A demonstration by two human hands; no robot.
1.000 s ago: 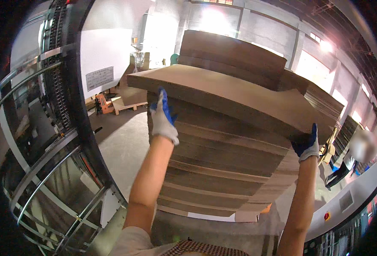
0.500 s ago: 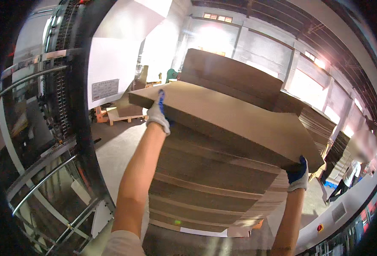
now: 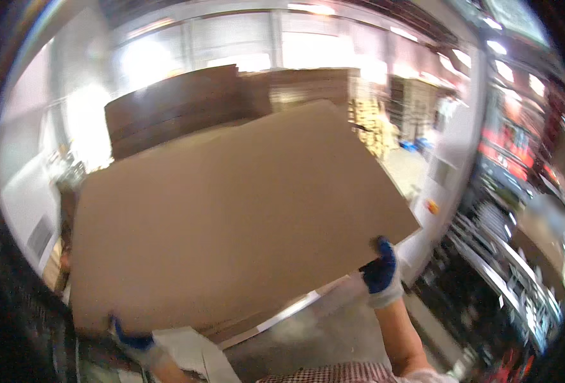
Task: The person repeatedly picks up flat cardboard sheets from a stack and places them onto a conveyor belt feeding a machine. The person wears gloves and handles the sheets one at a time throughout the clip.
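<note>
In the head view, I have a big brown board (image 3: pixel 231 217) out in front of me. My two hands hold it by the side closest to me. My left hand (image 3: pixel 133 339) is at the near left corner, and my right hand (image 3: pixel 382 274) is further along, near the right corner. Each thumb is on top of the board, bent over its edge. I cannot see all my fingers, because some are under it. My gloves are dark blue on the fingers and pale at the wrist.

The board is wide and flat on top. It is plain brown, like a paper box, and I see no pictures on it. The brown is soft and dull, a bit darker on the left and a bit lighter along the far side. It sits at a slant: its right end is higher up in my view than its left end. The corner by my right hand comes to a sharp point. The sides look a little bent, and things are blurry, so I cannot tell if the board itself bends. I also cannot tell how thick it is.

Behind the board is a tall brown stack (image 3: pixel 174 115). Grey floor (image 3: pixel 320 325) shows below the near side. Off to the right is a white panel with a small orange-red knob (image 3: pixel 432 206) on it. A bit of my checked shirt (image 3: pixel 333 373) shows at the bottom.
</note>
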